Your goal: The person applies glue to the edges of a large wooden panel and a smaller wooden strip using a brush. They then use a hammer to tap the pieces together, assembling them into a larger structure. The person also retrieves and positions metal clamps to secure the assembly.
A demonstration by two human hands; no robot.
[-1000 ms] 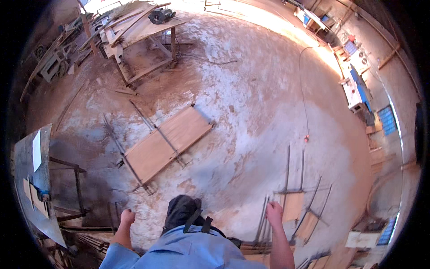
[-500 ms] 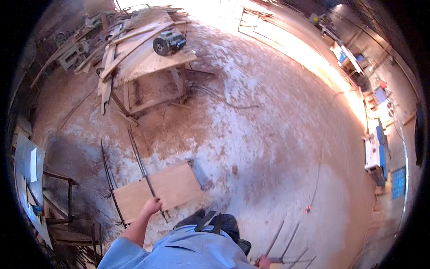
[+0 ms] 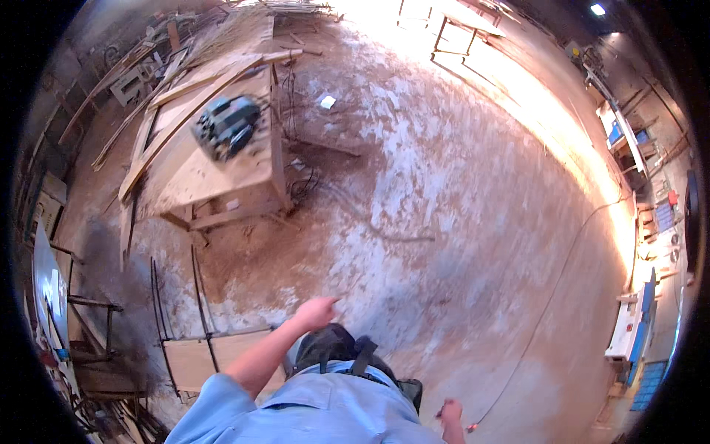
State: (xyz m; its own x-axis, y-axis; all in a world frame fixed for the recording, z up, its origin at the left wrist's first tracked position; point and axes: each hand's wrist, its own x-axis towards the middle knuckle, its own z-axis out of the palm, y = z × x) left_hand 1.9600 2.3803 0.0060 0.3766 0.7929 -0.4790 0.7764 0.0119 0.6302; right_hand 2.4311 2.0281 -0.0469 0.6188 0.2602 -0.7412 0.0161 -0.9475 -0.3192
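My left hand [image 3: 316, 313] is in front of my body, in the air over the floor, with its fingers curled in and nothing seen in them. To its left, partly behind my forearm, a pale wooden panel [image 3: 255, 345] lies low by the floor. Long dark bar clamps [image 3: 203, 300] run across it, and my left hand is apart from them. Low on the right, my right hand [image 3: 450, 410] is closed beside my hip. A small dark bit shows at its fingers, too small to name.
Ahead on the left stands a wooden workbench [image 3: 207, 181] with a grey-green power tool [image 3: 227, 127] and long boards on it. A cable [image 3: 529, 325] trails over the dusty floor on the right. Metal frames [image 3: 92, 325] stand at the far left.
My left hand has let go of the bar clamp on the panel and moved right. My right hand is away from the bars beside it. The view has shifted forward, nearer the workbench.
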